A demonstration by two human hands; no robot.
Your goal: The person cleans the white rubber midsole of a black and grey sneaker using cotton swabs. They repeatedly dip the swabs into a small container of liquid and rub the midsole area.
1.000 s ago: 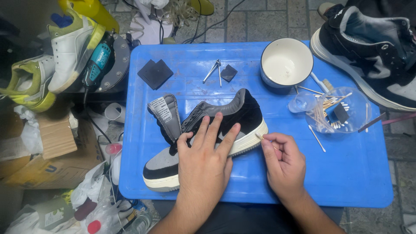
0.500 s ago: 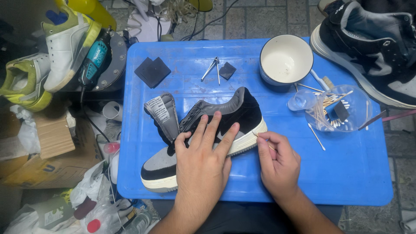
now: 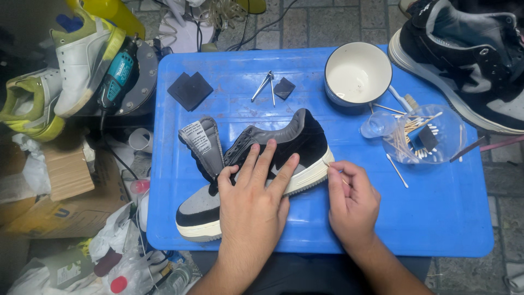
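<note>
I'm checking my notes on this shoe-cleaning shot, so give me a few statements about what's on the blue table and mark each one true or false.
1. The left hand lies flat on the black and grey sneaker. True.
2. The right hand pinches a thin stick at the sneaker's heel sole. True.
3. The white bowl is full of cotton swabs. False: it looks empty; the swabs are in the clear plastic dish.
4. The sneaker stands on the floor. False: it lies on the blue table.
5. A teal rotary tool rests left of the table. True.
</note>
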